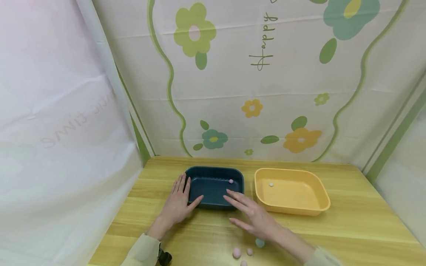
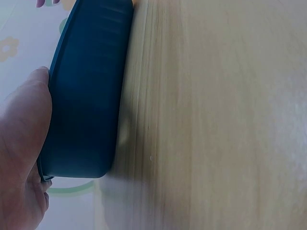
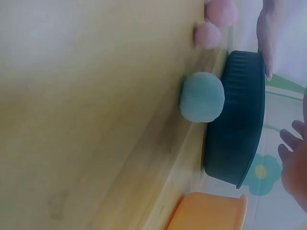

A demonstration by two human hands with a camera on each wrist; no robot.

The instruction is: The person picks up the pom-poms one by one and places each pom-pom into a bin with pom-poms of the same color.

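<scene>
My left hand (image 1: 178, 203) rests at the left end of a dark blue tray (image 1: 213, 204). Its straight fingers lie along the end wall, and the thumb reaches over the front rim; the left wrist view shows the thumb (image 2: 31, 105) on that rim. Over the tray's front right corner hovers my right hand (image 1: 254, 214), fingers spread and holding nothing. A small pink ball (image 1: 231, 181) lies inside the blue tray. Nearer me on the table are a light blue ball (image 3: 202, 97), partly covered by the right wrist in the head view, and several pink balls (image 1: 236, 253).
To the right stands a yellow tray (image 1: 293, 211) with a small whitish ball (image 1: 271, 184) in it. Both trays sit on a wood-grain table (image 1: 359, 221). A flower-printed cloth (image 1: 233, 81) hangs behind the table, with white cloth (image 1: 66, 147) along the left side.
</scene>
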